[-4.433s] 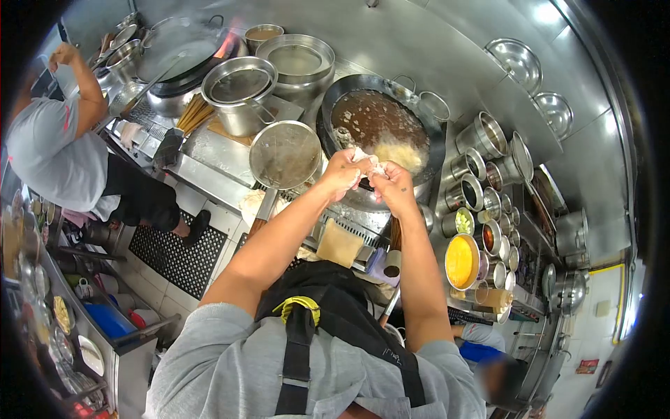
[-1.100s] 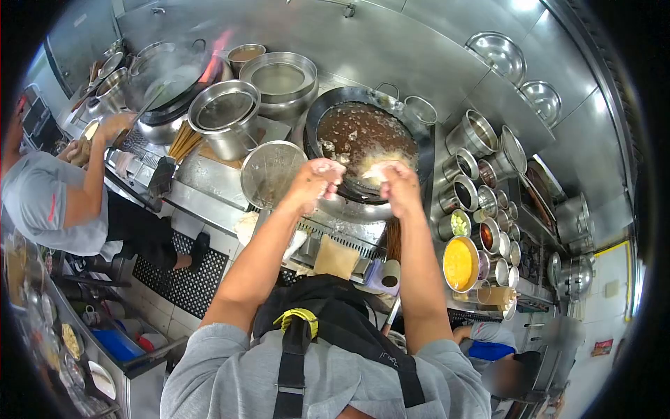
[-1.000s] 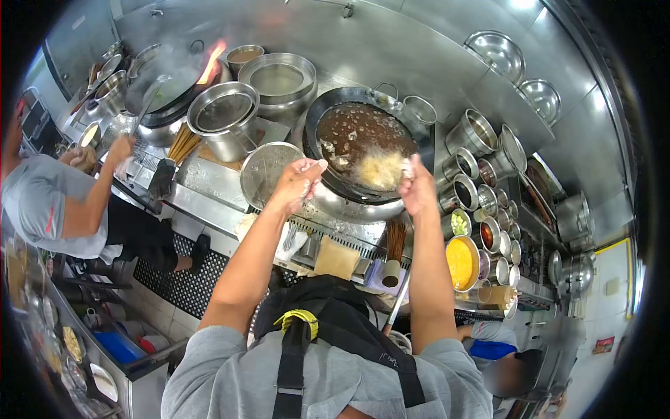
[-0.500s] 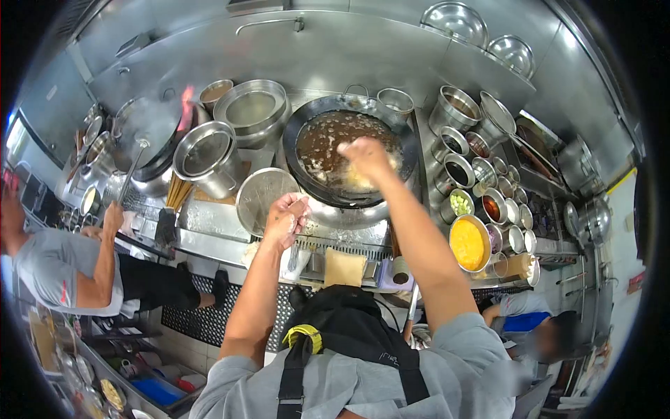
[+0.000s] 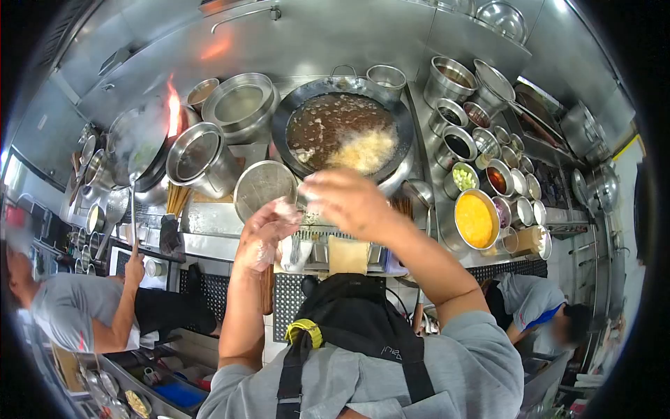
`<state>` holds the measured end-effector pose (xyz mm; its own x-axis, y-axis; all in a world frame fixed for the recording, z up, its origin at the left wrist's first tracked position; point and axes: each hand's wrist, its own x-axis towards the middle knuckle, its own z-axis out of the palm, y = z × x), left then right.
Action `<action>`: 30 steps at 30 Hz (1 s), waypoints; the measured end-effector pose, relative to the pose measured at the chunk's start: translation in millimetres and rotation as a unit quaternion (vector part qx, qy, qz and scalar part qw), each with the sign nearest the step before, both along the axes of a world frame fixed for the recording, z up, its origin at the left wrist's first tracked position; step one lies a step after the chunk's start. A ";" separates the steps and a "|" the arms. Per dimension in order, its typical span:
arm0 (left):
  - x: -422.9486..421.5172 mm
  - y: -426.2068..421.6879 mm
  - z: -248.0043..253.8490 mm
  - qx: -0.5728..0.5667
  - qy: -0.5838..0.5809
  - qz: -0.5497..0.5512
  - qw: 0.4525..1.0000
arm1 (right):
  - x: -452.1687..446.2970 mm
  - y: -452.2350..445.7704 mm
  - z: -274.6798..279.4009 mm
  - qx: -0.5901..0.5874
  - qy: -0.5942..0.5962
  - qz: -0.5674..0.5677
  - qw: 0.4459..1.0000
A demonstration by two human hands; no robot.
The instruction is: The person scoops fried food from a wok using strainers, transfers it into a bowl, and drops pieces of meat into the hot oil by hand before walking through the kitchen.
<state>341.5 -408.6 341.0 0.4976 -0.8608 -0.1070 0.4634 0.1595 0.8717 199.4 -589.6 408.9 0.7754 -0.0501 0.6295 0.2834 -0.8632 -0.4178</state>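
My left hand (image 5: 269, 234), dusted with something white, is up in front of the round mesh strainer (image 5: 264, 190). Its fingers are curled, and what they hold is blurred. My right hand (image 5: 349, 204) is smeared by motion just right of it, above the wok's near rim, so its fingers are unclear. Beyond both hands, a large black wok (image 5: 280, 129) holds dark bubbling oil (image 5: 331, 126). Pale yellow, foaming pieces (image 5: 363, 150) fry on its near right side, with smaller bits scattered over the oil.
Left of the wok stand steel pots (image 5: 241, 105) and a tall pot (image 5: 195, 157). A flame (image 5: 173, 105) rises by a steaming wok worked by a co-worker (image 5: 84, 307). On the right are sauce containers, yellow liquid (image 5: 474, 220), a ladle (image 5: 419, 192) and another person (image 5: 527, 304).
My right hand has drawn back from over the oil toward my left hand. The yellow frying patch is larger and foamier. The flame on the left is taller.
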 end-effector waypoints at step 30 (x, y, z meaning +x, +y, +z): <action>-30.3 156.8 -60.4 -0.104 0.216 0.120 0.963 | 102.7 -20.1 25.5 0.552 0.240 0.035 0.798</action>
<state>311.2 -251.8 280.6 0.6329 -0.7515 -0.1863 0.7040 0.4584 0.5425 302.0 -609.6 434.4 0.9390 -0.3145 -0.1392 -0.1073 0.1167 -0.9874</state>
